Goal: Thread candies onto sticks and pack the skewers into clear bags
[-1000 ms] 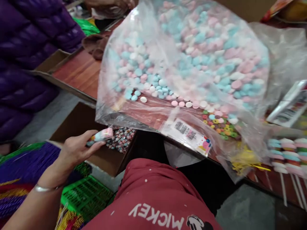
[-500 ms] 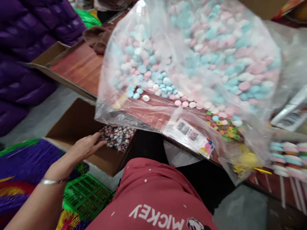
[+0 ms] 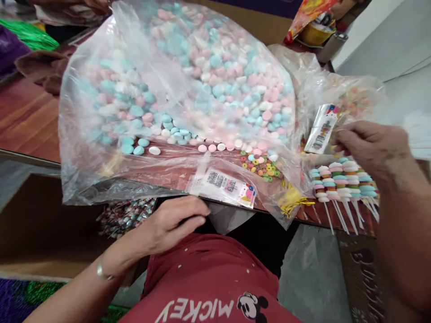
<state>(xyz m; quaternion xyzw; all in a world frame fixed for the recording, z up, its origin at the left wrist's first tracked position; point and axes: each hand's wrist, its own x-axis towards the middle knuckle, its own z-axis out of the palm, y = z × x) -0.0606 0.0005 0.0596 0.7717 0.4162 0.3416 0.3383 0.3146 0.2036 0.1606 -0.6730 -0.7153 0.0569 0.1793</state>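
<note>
My left hand (image 3: 175, 222) is over the table's front edge with its fingers stretched out and nothing in them. Just ahead of it lies a large clear plastic bag (image 3: 84, 170) full of pink, white and pale blue candies (image 3: 182, 132). My right hand (image 3: 373, 143) is closed, fingertips together beside a stack of printed packets (image 3: 321, 130); what they pinch, if anything, is hidden. Below that hand rest several candy skewers (image 3: 343, 181) on white sticks. Small coloured ring candies (image 3: 261, 166) and yellow twist ties (image 3: 292, 202) lie between the hands.
A cardboard box (image 3: 43, 224) stands at the lower left with many small wrapped pieces (image 3: 128, 217) inside. One printed packet (image 3: 229, 186) lies at the table's front edge. Another clear bag (image 3: 357, 96) with candies sits at the back right. A brown cloth item (image 3: 45, 69) is at the left.
My left hand has left the cardboard box and moved right to the table edge, empty. My right hand has come into view at the right. The view has swung to the right.
</note>
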